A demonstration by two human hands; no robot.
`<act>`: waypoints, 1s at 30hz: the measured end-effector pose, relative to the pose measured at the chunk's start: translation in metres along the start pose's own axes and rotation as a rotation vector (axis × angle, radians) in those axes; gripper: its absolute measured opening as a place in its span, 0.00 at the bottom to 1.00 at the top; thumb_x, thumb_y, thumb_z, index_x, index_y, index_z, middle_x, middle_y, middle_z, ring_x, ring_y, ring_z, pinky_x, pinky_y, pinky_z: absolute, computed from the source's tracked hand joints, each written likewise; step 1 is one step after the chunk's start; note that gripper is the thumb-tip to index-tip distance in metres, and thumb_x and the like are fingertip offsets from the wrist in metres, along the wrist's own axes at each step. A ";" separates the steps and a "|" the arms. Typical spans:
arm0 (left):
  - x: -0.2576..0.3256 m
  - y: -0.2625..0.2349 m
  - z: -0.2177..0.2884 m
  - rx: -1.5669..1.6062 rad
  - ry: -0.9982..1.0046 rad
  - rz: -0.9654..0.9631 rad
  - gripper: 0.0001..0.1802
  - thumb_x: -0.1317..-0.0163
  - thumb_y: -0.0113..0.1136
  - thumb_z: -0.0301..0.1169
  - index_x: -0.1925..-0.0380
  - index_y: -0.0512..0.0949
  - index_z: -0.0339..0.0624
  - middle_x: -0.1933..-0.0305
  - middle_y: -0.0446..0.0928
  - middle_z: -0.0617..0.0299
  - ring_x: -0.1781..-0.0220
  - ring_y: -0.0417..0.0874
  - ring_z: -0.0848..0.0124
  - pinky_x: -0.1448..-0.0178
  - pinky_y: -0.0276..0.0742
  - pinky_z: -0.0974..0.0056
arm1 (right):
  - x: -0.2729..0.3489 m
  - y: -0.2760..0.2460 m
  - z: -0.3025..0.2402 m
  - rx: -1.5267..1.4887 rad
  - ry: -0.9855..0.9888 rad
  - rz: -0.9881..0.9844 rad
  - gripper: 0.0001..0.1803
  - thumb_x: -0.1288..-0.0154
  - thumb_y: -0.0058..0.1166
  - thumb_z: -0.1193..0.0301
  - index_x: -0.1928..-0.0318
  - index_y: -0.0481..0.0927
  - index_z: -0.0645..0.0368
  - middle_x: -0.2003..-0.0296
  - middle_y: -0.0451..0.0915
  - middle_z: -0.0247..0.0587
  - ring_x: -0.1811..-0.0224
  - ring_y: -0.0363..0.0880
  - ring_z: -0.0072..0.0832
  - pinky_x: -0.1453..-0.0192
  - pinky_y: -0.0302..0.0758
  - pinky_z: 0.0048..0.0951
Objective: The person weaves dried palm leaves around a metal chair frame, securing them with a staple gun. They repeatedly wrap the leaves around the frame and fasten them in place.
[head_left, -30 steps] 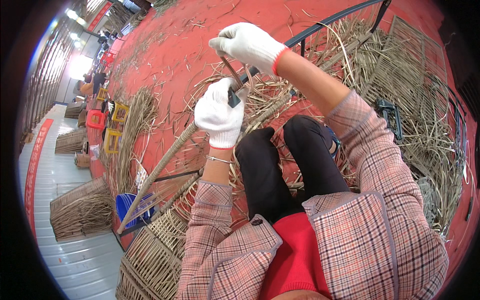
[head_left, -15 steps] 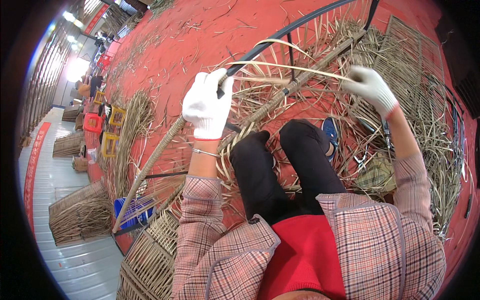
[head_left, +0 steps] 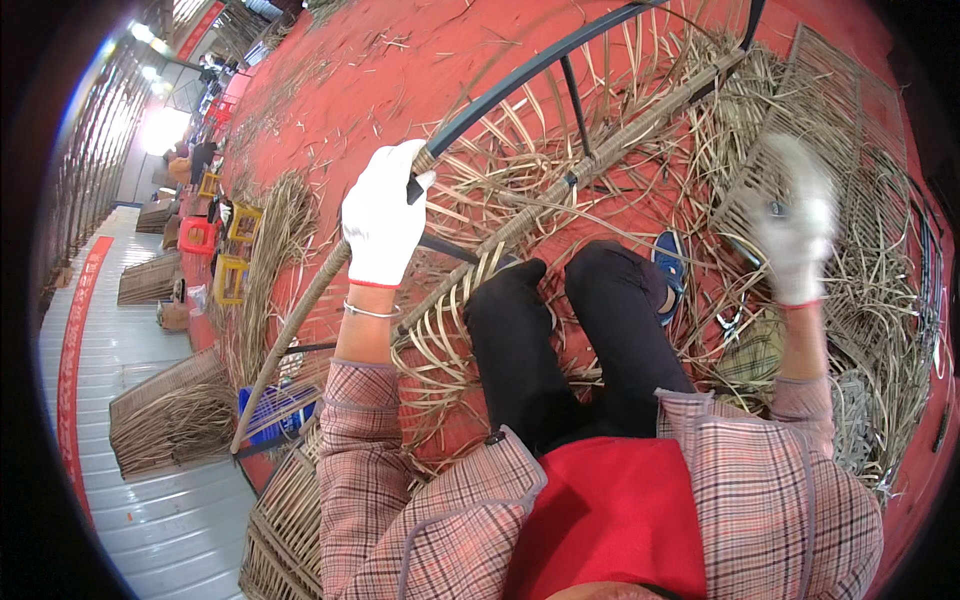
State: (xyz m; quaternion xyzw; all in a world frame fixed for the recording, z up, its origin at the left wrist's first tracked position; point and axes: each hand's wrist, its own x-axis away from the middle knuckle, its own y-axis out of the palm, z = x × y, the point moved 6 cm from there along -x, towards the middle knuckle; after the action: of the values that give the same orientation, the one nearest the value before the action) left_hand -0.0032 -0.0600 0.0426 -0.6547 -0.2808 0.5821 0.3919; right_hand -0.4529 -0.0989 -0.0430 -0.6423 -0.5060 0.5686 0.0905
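Left hand (head_left: pixel 382 222) in a white glove is gripping the dark curved metal frame bar (head_left: pixel 520 80), fingers closed around it right where its brown wicker-wrapped stretch (head_left: pixel 290 330) is starting and running down to the near left. Right hand (head_left: pixel 795 235), also white-gloved, is hovering motion-blurred at the right over the loose pale rattan strips (head_left: pixel 640 120) covering the red floor (head_left: pixel 330 110); can't tell if it's open or holding anything. A second wrapped frame rod (head_left: pixel 600 165) is lying diagonally between the hands, just beyond the person's black-trousered knees (head_left: pixel 560 300).
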 end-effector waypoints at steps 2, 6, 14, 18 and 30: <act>0.001 0.002 -0.001 0.038 -0.005 -0.053 0.22 0.42 0.71 0.28 0.46 0.80 0.47 0.55 0.82 0.60 0.57 0.85 0.61 0.50 0.81 0.61 | -0.005 0.065 -0.115 -0.495 -0.174 -0.291 0.23 0.44 0.73 0.70 0.46 0.85 0.54 0.48 0.86 0.42 0.43 0.83 0.40 0.38 0.77 0.39; 0.004 0.006 0.001 0.072 -0.037 -0.116 0.22 0.42 0.70 0.27 0.46 0.80 0.47 0.52 0.83 0.58 0.54 0.86 0.58 0.48 0.81 0.59 | -0.030 0.173 -0.241 -0.971 -0.049 -0.497 0.21 0.29 0.57 0.69 0.38 0.79 0.56 0.40 0.80 0.47 0.42 0.83 0.40 0.38 0.78 0.35; 0.010 0.005 0.008 0.094 -0.023 -0.109 0.21 0.42 0.69 0.26 0.47 0.80 0.46 0.52 0.83 0.57 0.53 0.86 0.57 0.48 0.81 0.59 | -0.023 0.234 -0.265 -0.991 0.276 -0.280 0.18 0.26 0.56 0.60 0.42 0.80 0.52 0.52 0.81 0.48 0.54 0.83 0.49 0.46 0.79 0.43; 0.010 0.004 0.008 0.068 0.013 -0.059 0.20 0.42 0.69 0.28 0.48 0.80 0.49 0.55 0.82 0.59 0.57 0.85 0.57 0.52 0.81 0.58 | -0.027 0.199 -0.247 -0.981 0.000 -0.113 0.14 0.25 0.53 0.59 0.56 0.82 0.56 0.53 0.83 0.42 0.51 0.84 0.47 0.48 0.79 0.42; 0.016 0.001 0.013 0.033 0.037 -0.006 0.19 0.40 0.66 0.31 0.48 0.79 0.53 0.60 0.79 0.59 0.61 0.85 0.56 0.58 0.81 0.54 | -0.014 0.097 -0.154 -1.416 0.480 -0.792 0.18 0.20 0.51 0.57 0.68 0.73 0.54 0.76 0.64 0.21 0.78 0.55 0.12 0.75 0.52 0.20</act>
State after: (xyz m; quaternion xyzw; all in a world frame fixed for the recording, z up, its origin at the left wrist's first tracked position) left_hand -0.0132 -0.0447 0.0332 -0.6581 -0.2657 0.5733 0.4095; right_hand -0.2710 -0.0845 -0.0492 -0.4260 -0.8975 -0.1081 -0.0355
